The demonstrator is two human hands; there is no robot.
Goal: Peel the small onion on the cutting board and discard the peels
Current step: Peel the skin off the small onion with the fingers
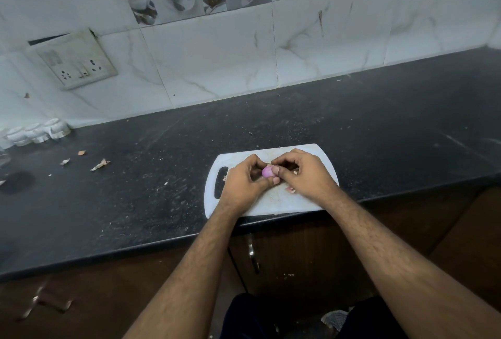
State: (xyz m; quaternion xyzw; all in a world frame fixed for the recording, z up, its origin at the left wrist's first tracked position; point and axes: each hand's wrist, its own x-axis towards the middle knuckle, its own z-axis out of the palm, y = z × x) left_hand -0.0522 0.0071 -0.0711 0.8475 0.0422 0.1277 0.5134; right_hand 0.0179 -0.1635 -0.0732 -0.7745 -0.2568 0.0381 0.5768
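Note:
A small purple onion (pixel 267 171) is held just above the white cutting board (pixel 276 204), which lies at the counter's front edge. My left hand (pixel 244 180) grips the onion from the left and below. My right hand (pixel 303 173) pinches it from the right, thumb pressed on its side and fingertips at its top. A small pale peel piece (pixel 290 189) lies on the board under my right hand. Much of the onion is hidden by my fingers.
The black counter (pixel 162 176) carries loose dry peels (pixel 99 164) to the left. White jars (pixel 36 132) stand at the far left against the tiled wall, under a socket plate (pixel 77 63). Brown cabinet doors with a metal handle (pixel 252 253) are below.

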